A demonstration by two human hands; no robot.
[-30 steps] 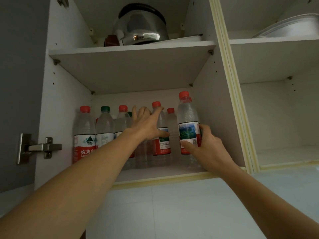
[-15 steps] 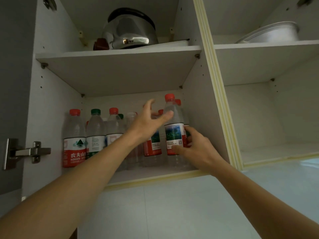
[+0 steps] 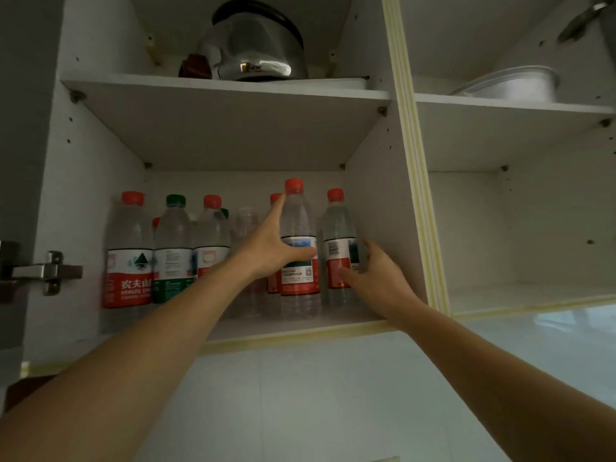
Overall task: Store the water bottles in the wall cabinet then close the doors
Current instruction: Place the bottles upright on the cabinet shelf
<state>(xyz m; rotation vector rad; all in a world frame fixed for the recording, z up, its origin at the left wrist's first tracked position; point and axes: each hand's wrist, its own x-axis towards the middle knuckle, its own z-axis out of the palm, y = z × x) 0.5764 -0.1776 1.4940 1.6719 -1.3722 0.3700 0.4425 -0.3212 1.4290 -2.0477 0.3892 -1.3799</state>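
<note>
Several clear water bottles with red or green caps stand on the bottom shelf (image 3: 300, 330) of the open left wall cabinet. My left hand (image 3: 270, 248) grips a red-capped bottle (image 3: 297, 228) near the middle right, thumb across its label and fingers behind it. My right hand (image 3: 375, 278) holds the rightmost red-capped bottle (image 3: 338, 235) by its label, close to the cabinet's right wall. A row of bottles (image 3: 130, 248) with red and green labels fills the left side of the shelf.
A steel kettle (image 3: 256, 45) sits on the upper shelf. The right cabinet holds a metal bowl (image 3: 513, 83) on its upper shelf. A door hinge (image 3: 43, 271) sticks out at the left. White tiled wall (image 3: 316, 395) lies below the cabinets.
My right hand has set its bottle down against the right wall. My left hand shifted onto the neighbouring red-capped bottle and grips it. The view tilted up and moved closer.
</note>
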